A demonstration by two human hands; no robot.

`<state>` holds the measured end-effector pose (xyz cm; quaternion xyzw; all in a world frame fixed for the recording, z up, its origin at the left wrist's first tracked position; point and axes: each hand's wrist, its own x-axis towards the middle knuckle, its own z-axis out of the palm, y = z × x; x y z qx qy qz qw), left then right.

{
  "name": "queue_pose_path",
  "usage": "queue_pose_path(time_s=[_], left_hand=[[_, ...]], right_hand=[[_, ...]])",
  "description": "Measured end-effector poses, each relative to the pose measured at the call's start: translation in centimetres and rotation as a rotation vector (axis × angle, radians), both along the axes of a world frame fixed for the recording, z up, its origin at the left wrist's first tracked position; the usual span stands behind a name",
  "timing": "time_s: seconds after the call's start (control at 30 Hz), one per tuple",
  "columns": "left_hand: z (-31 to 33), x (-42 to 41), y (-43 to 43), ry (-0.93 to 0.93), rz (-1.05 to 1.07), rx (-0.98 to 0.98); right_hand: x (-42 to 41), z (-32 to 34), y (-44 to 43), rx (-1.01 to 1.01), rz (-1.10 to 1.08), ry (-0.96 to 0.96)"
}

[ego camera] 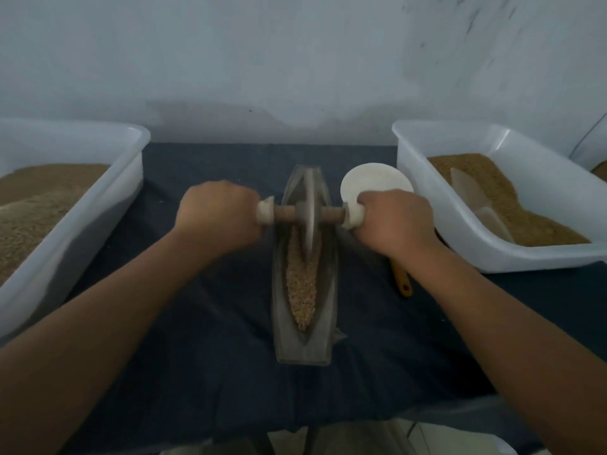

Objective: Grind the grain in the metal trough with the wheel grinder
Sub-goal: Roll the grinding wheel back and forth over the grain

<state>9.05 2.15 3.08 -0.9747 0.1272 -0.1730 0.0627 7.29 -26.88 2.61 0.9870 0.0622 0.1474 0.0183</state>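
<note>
A long boat-shaped metal trough lies lengthwise on the dark cloth, centre of the view. Tan grain fills its groove from the middle toward me. The wheel grinder, a thin metal disc on a wooden axle with pale end knobs, stands in the groove at the trough's far half. My left hand grips the left handle and my right hand grips the right handle. Both are fists curled round the knobs, one on each side of the trough.
A white plastic tub of grain stands at the left. Another white tub at the right holds grain and a clear scoop. A white round dish sits behind my right hand. A yellow-handled tool lies under my right wrist.
</note>
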Motion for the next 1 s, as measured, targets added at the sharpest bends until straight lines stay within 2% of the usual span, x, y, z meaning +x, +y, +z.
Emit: queue_pose_path(time_s=[0.13, 0.23, 0.3, 0.4, 0.47, 0.53, 0.67, 0.77, 0.9, 1.0], left_hand=[[2.1, 3.7, -2.3, -0.009, 0.009, 0.042], [2.2, 2.1, -1.7, 0.035, -0.015, 0.054], [1.3, -0.5, -0.4, 0.053, -0.063, 0.091], [0.2, -4.3, 1.9, -0.091, -0.201, 0.166], [0.0, -4.4, 2.2, -0.144, -0.215, 0.168], [0.1, -2.8, 1.3, -0.084, -0.168, 0.173], [1.3, 2.3, -1.2, 0.016, 0.002, 0.015], [1.7, 3.3, -1.7, 0.084, 0.052, -0.057], [1.0, -0.8, -0.2, 0.152, -0.006, -0.031], [0.1, -5.7, 1.8, -0.042, -0.140, 0.069]], right_hand=[[3.4, -0.8, 0.1, 0.082, -0.114, 0.021], [1.0, -0.6, 0.0, 0.092, -0.107, 0.093], [-2.6, -0.7, -0.1, 0.073, -0.050, 0.059], [-7.6, -0.6, 0.1, 0.107, 0.052, -0.081], [-7.9, -1.1, -0.4, 0.138, 0.073, -0.042], [-5.9, -1.6, -0.7, 0.111, 0.058, -0.004], [2.1, -0.9, -0.4, 0.023, -0.028, -0.036], [4.5, 0.7, 0.5, -0.013, -0.079, -0.027], [0.0, 0.1, 0.0, 0.026, -0.032, 0.060], [-6.7, -0.2, -0.2, 0.073, 0.090, -0.078]])
